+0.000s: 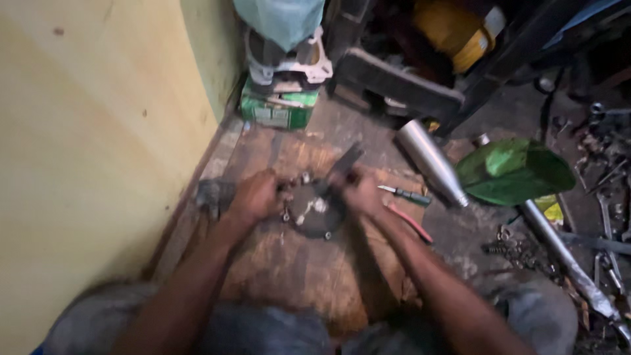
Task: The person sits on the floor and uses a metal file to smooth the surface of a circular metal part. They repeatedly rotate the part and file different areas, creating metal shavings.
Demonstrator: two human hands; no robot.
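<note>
Workshop floor corner, yellow wall [98,131] at left; a worn wooden board [296,263] serves as the surface. At its centre lies a round dark metal cover [315,210], flat on the board, small fasteners showing pale on its face. Left hand [255,196]: closed on the cover's left edge, steadying it. Right hand [358,190]: closed around a dark flat tool [346,160] angled up and away, its lower end meeting the cover's upper right rim. Progress, as a judgement: the cover looks part-worked, some fasteners still seated; blur hides the detail. Beside the right forearm: a green-handled screwdriver [407,194] and red-handled pliers [411,223]. Further right: a silver tapered pipe [430,161], a green curved panel [513,171], loose wrenches [608,217].
</note>
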